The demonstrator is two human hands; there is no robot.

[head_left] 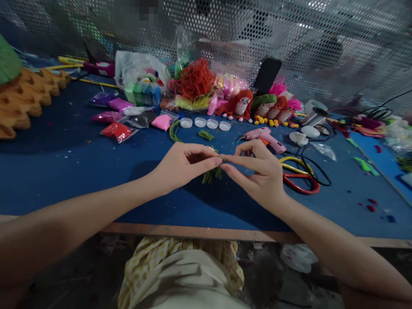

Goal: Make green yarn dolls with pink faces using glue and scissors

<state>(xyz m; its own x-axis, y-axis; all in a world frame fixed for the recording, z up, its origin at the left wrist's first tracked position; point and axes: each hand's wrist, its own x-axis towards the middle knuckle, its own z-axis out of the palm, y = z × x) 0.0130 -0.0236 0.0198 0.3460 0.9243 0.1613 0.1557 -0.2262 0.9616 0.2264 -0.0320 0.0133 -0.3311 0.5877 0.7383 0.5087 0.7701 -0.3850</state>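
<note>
Close together above the blue table, my two hands meet over a small bundle of green yarn [211, 175]. My left hand [189, 165] is closed around it, thumb and fingers pinching, with loose strands hanging below. A bit of something pale shows above the fingers, mostly covered. The thumb and index finger of my right hand [259, 169] close on the yarn's edge beside the left thumb. Just beyond lie a short cut piece of green yarn [206, 135] and a longer green strand [174, 131]. Scissors [302, 178] with yellow and red handles lie right of my right hand.
A pink glue gun [265, 138] with a black cord lies behind my right hand. Several yarn-haired dolls [242, 105] stand at the back by a dark phone [268, 75]. Bags of coloured clay [118, 131] and white round lids [212, 124] lie behind; an orange scalloped object [28, 98] stands left.
</note>
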